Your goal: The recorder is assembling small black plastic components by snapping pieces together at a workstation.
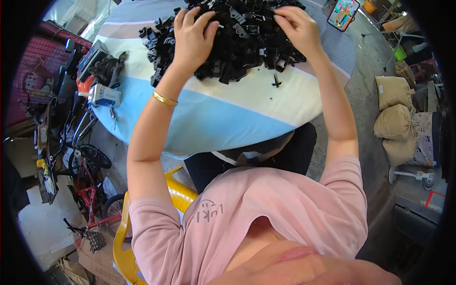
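Note:
A large heap of small black plastic parts [237,66] covers the far part of the cloth-covered table [213,128]. My left hand [194,42] is over the heap's left side, its fingers bent and apart, with the thumb away from the fingers. On the heap's right side is my right hand [301,31], its thumb and fingertips close together in a pinch at the black parts. Whatever lies between those fingertips is too small to make out. One loose dark piece [276,81] lies on the cloth nearer to me.
A blue-and-white box [105,95] and a dark crumpled bundle [108,69] lie at the table's left edge. A phone [343,14] stands at the far right. I sit on a yellow chair [121,237]. Stuffed sacks [395,121] are right; a red bicycle [90,199] is left.

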A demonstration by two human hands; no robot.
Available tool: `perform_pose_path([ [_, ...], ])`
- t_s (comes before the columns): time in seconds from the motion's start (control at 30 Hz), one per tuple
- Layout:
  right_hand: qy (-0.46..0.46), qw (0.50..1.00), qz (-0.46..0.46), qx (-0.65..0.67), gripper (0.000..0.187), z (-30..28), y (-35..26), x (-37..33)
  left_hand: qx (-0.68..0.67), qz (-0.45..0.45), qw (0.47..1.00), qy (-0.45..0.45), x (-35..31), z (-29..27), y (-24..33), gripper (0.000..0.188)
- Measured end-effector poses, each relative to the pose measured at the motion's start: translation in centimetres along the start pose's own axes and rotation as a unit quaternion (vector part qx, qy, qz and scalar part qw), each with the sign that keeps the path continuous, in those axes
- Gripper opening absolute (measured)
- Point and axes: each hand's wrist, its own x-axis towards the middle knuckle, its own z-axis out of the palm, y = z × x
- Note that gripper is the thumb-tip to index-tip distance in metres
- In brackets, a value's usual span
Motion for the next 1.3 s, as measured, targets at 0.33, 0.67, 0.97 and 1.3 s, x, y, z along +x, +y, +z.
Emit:
perform_pose_path([
  [0.33, -0.036, 0.99, 0.058, -0.12, 0.021, -4.6, -0.8, -6.3, -0.125, 0.039, 0.984, -0.12, -3.7, -2.9, 8.4, 0.045],
  [0.67, 0.282, 0.878, 0.372, -0.101, 0.063, -10.9, 24.1, -2.1, -0.062, 0.03, 0.973, -0.221, -4.2, -3.4, 9.7, 0.062],
  [0.97, 0.313, 0.824, 0.465, -0.08, 0.079, -8.4, 24.9, 2.9, -0.095, 0.003, 0.963, -0.254, -3.6, -4.0, 8.9, 0.06],
  [1.3, 0.329, 0.824, 0.443, -0.129, 0.081, -9.1, 27.3, 2.6, -0.111, 0.003, 0.962, -0.251, -3.5, -4.0, 8.9, 0.058],
])
